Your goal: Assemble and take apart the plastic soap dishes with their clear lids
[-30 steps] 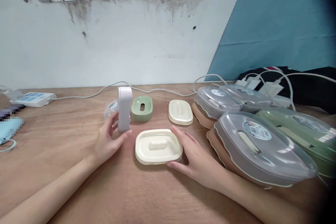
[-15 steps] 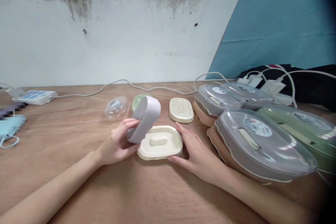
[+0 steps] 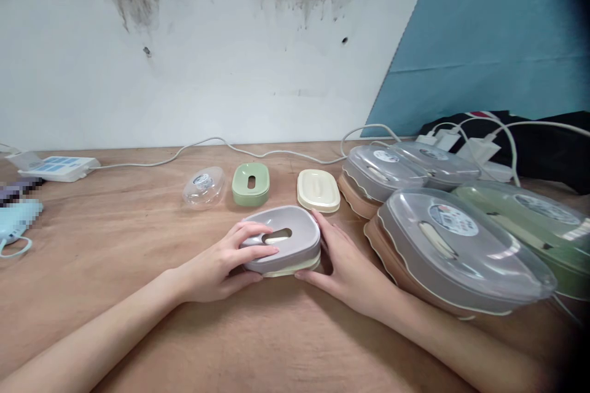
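A grey oval plastic soap dish (image 3: 299, 230) with a long slot in its middle sits over a cream base (image 3: 295, 271), whose rim shows along the front and right. My left hand (image 3: 225, 261) grips the dish's left end, with fingers on top by the slot and the thumb low at the front edge. Around the right end curves my right hand (image 3: 343, 261), thumb at the base's front corner and fingers at the far side. Behind stand a green slotted dish (image 3: 251, 196), a second cream base (image 3: 318, 191) and a clear lid (image 3: 204, 186).
Large lidded boxes in grey (image 3: 461, 252) and green (image 3: 530, 215) are stacked at the right, on brown pieces. A white cable (image 3: 276, 152) runs along the wall to a power strip (image 3: 59, 168) at the left. A light-blue object (image 3: 21, 221) lies below it.
My left hand has tipped the grey dish down from a raised, tilted position onto the cream base. The green dish behind is now fully visible. My right hand has stayed around the base.
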`<state>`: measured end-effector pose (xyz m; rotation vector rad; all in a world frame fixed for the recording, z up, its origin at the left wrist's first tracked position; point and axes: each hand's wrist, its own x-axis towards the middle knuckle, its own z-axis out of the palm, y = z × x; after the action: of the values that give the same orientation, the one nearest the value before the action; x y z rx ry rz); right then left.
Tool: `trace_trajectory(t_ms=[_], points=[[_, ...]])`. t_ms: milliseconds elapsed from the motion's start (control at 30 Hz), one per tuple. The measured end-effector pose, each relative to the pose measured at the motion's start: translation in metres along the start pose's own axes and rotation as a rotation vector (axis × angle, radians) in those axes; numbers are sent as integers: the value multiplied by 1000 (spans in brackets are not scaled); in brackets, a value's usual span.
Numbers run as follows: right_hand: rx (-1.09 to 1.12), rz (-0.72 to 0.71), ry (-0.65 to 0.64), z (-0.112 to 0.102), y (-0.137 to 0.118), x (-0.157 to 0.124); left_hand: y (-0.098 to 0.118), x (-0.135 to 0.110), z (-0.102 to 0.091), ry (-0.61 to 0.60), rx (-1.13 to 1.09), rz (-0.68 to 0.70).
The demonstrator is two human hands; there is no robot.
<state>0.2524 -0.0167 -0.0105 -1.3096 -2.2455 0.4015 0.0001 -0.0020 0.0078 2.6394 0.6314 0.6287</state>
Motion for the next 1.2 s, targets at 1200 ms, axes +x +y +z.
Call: trace_trajectory(t_ms=[1200], points=[[-77, 27, -105, 0, -3, -3, -92, -13, -35, 509, 331, -1007]])
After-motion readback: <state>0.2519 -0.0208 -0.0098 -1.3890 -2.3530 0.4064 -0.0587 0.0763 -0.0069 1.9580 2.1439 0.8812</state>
